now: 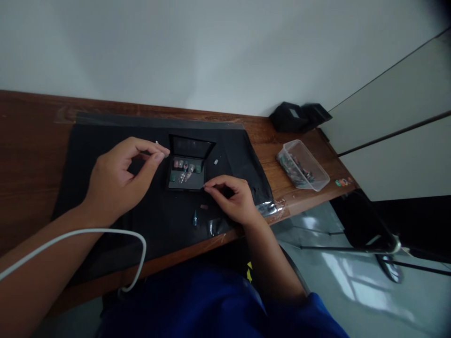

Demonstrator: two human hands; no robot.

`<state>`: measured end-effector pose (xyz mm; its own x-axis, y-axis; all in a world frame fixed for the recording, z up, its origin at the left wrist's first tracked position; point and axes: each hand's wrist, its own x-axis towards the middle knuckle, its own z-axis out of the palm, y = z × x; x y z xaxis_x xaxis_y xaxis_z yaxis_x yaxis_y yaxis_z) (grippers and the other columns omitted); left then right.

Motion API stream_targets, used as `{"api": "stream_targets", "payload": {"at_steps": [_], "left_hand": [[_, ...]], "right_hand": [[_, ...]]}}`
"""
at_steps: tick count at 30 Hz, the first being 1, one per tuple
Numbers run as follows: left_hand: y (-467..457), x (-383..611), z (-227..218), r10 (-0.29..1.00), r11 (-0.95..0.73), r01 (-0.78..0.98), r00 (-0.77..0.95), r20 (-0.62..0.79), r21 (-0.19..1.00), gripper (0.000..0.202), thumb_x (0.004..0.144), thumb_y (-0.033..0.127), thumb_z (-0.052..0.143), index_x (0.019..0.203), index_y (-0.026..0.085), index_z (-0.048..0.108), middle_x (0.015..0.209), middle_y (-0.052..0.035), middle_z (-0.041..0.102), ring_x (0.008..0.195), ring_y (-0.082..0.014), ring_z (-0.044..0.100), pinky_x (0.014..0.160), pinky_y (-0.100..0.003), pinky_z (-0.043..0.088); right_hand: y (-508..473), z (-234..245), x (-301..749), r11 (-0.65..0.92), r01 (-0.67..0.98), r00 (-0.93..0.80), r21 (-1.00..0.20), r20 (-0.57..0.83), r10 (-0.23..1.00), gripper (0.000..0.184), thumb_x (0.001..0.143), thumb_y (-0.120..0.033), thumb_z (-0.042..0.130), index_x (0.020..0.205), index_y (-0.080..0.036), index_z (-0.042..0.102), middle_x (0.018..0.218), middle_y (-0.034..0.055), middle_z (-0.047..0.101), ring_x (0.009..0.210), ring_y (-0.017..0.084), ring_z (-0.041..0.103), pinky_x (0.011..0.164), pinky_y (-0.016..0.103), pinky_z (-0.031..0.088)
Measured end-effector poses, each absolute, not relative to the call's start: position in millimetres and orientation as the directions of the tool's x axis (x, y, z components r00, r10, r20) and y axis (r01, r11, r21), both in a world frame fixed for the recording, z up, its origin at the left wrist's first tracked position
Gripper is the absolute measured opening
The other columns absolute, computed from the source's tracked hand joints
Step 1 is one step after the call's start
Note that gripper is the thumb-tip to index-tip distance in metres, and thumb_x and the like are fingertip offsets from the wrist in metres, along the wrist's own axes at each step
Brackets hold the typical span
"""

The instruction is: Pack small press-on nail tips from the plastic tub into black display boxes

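On the black mat stands a small black case (pixel 185 184) with its lid (pixel 192 148) raised. Inside it lie several press-on nails (pixel 185 165), some pink, some green, some with pale decorations. My left hand (pixel 121 176) is above the mat at the case's left side, thumb and forefinger pinched together; a tiny white bit shows near the fingertips, but what they hold is unclear. My right hand (pixel 234 197) pinches the case's front right corner. A teal pointed nail (pixel 195 218) and a pinkish nail (pixel 204 206) lie in front of the case.
A clear plastic box (pixel 305 164) holding many small items sits on the wooden table (pixel 260 141) at right. Black boxes (pixel 296 117) stand by the wall. A small pale piece (pixel 216 162) lies right of the lid. A white cable (pixel 105 230) crosses my left forearm.
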<state>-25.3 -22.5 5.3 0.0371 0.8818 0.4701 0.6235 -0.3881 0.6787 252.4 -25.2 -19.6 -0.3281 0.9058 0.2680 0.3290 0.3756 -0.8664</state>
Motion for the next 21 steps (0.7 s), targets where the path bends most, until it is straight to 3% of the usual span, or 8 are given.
{"api": "stream_targets", "payload": {"at_steps": [4,9,15,21], "left_hand": [[-20.3,-27.9,4.3,0.912,-0.361,0.630,0.086,0.400,0.687,0.016,0.112,0.034,0.060,0.114,0.025,0.073,0.123,0.0050,0.083,0.108,-0.0176,0.078,0.097,-0.033,0.063],[-20.5,-21.9,6.0,0.898,-0.396,0.619,0.106,0.427,0.678,0.013,0.107,0.029,0.059,0.098,0.024,0.067,0.114,0.0018,0.085,0.101,-0.0152,0.079,0.089,-0.027,0.062],[-21.6,-21.0,8.6,0.910,-0.394,0.654,0.178,0.375,0.646,0.020,0.110,0.036,0.060,0.106,0.025,0.076,0.107,0.0006,0.085,0.097,-0.0165,0.079,0.085,-0.027,0.060],[-20.1,-23.9,7.7,0.919,-0.359,0.673,0.135,0.370,0.647,0.018,0.106,0.042,0.062,0.106,0.031,0.077,0.103,0.0047,0.084,0.094,-0.0187,0.079,0.082,-0.027,0.058]], "right_hand": [[-24.3,-19.2,252.0,0.433,0.318,-0.333,-0.844,0.328,0.884,0.005,0.100,-0.027,0.079,0.098,-0.025,0.084,0.093,0.0034,0.086,0.073,0.016,0.075,0.066,0.029,0.058],[-22.3,-20.4,252.2,0.511,0.326,-0.360,-0.795,0.396,0.845,0.006,0.100,-0.022,0.078,0.099,-0.024,0.083,0.096,0.0032,0.086,0.078,0.015,0.079,0.068,0.026,0.061],[-21.8,-19.5,252.9,0.587,0.286,-0.418,-0.757,0.453,0.787,0.013,0.104,-0.019,0.073,0.097,-0.024,0.082,0.099,0.0043,0.087,0.092,0.018,0.084,0.084,0.031,0.068],[-21.9,-20.1,252.0,0.600,0.287,-0.421,-0.746,0.465,0.779,0.013,0.104,-0.019,0.074,0.097,-0.024,0.083,0.099,0.0043,0.088,0.092,0.017,0.084,0.084,0.030,0.069]]}}
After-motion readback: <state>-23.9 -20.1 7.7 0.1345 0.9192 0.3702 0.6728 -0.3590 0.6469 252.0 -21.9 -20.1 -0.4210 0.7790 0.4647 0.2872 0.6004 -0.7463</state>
